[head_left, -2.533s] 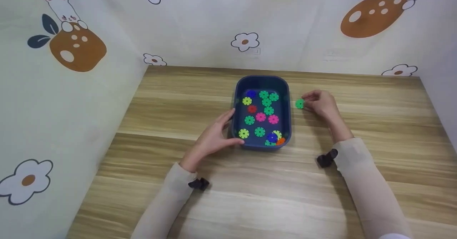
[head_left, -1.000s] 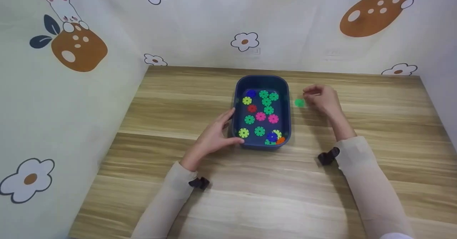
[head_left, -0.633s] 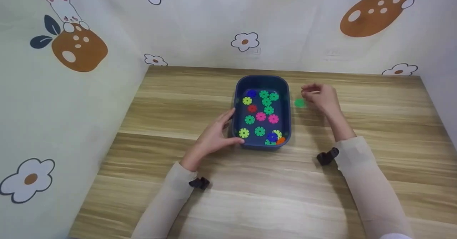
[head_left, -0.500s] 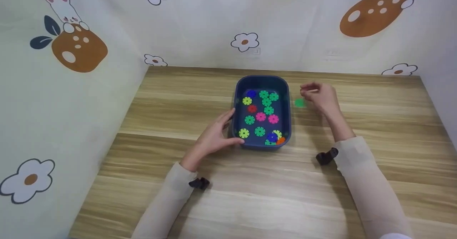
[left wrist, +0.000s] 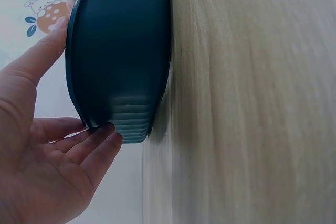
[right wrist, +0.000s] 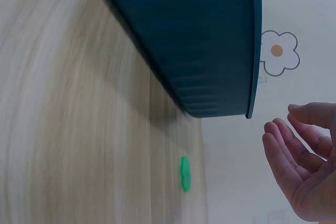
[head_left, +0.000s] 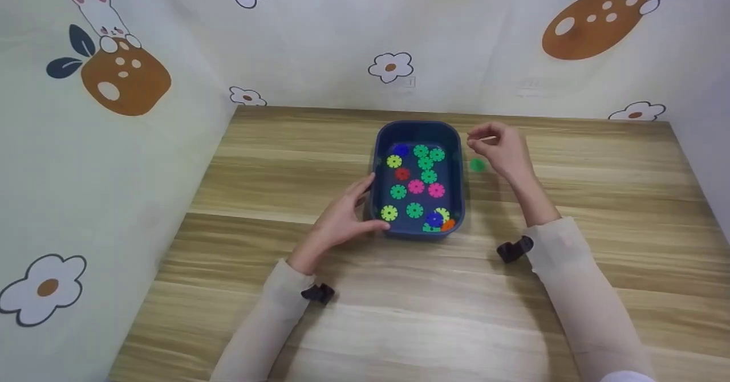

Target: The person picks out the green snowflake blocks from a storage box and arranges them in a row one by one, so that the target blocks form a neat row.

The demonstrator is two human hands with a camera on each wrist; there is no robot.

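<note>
A dark blue plastic bin [head_left: 419,235] stands on the table, with several notched building discks in green, pink, yellow, blue, red and orange inside, such as a pink disc [head_left: 416,186]. My left hand [head_left: 340,218] holds the bin by its left side and near corner, thumb at the rim; in the left wrist view the fingers [left wrist: 100,148] curl against the wall. A single green disc [head_left: 477,165] lies on the table right of the bin. Just above and beyond it hovers my right hand [head_left: 504,149], fingers loosely bent, nothing between them. The right wrist view shows that green disc [right wrist: 185,173] apart from the hand.
The wooden table [head_left: 274,165] meets a patterned wall covering [head_left: 319,40] at the back, and another wall runs along the left. Black wrist cameras [head_left: 318,293] sit at both sleeves.
My right hand pinched the green disc at first, then let it go on the table. It has since lifted and moved left toward the bin. The left hand stays put.
</note>
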